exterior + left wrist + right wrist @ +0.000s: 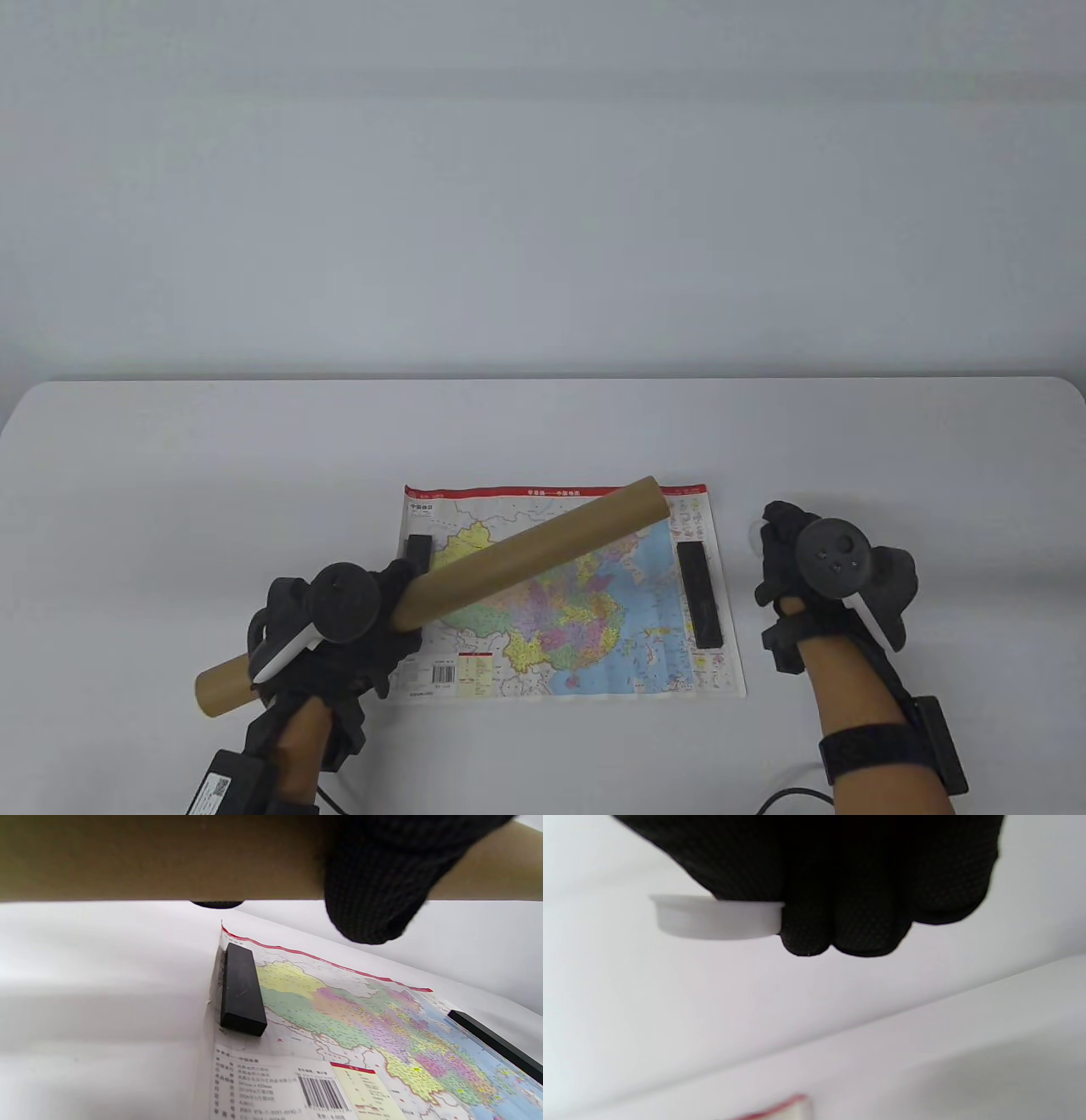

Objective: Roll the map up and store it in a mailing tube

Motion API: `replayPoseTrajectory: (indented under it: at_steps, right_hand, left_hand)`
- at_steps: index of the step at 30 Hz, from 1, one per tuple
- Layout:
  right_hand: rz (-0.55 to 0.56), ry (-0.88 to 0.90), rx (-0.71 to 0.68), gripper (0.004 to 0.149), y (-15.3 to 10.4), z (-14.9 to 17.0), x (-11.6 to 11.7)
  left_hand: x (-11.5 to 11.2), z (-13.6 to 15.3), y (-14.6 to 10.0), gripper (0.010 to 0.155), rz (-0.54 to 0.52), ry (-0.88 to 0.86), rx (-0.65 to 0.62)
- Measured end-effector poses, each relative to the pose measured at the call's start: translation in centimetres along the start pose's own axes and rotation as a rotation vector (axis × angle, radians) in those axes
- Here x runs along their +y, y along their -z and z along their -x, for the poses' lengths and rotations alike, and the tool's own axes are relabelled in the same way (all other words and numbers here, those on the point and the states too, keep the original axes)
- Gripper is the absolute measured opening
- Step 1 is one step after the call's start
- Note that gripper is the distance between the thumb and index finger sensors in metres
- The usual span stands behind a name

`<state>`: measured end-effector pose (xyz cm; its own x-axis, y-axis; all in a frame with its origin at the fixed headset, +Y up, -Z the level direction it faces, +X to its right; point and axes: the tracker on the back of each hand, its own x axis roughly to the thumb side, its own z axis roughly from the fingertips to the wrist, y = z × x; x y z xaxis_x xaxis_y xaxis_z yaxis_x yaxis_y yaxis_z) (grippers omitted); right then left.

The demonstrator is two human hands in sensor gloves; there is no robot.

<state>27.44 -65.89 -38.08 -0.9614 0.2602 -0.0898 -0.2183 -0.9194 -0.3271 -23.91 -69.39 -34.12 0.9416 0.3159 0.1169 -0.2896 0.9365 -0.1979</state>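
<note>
A colourful map (585,594) lies flat on the white table (543,424), held down by a black bar at its left edge (417,552) and another at its right edge (702,594). My left hand (356,628) grips a brown cardboard mailing tube (526,552) and holds it slanted above the map. The tube (161,857) fills the top of the left wrist view, above the map (360,1027) and the left bar (241,988). My right hand (789,552), right of the map, holds a white plastic end cap (717,916); the cap's edge shows in the table view (752,540).
The pale wall rises behind the table's far edge (543,379). Cables trail from both wrists at the bottom edge. In the right wrist view a red corner of the map (793,1105) shows at the bottom.
</note>
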Motion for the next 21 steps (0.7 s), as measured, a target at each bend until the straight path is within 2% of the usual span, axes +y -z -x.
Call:
replayPoseTrajectory:
  at_steps: [4, 10, 14, 21]
  right_hand:
    - [-0.081, -0.112, 0.095, 0.040, 1.0, 4.1, 1.4]
    - [-0.196, -0.195, 0.229, 0.039, 0.2, 9.5, 4.3]
    - [-0.287, -0.248, 0.264, 0.039, -0.6, 11.6, 6.0]
    - [-0.336, -0.248, 0.289, 0.039, -1.2, 12.6, 7.0]
  left_hand:
    - [-0.1, 0.8, 0.1, 0.080, 0.003, -0.020, 0.030]
    - [-0.2, 1.0, 0.2, 0.080, 0.000, -0.023, 0.040]
    - [-0.2, 1.0, 0.2, 0.080, -0.023, -0.021, 0.040]
    - [-0.3, 1.1, 0.2, 0.080, -0.016, -0.034, 0.048]
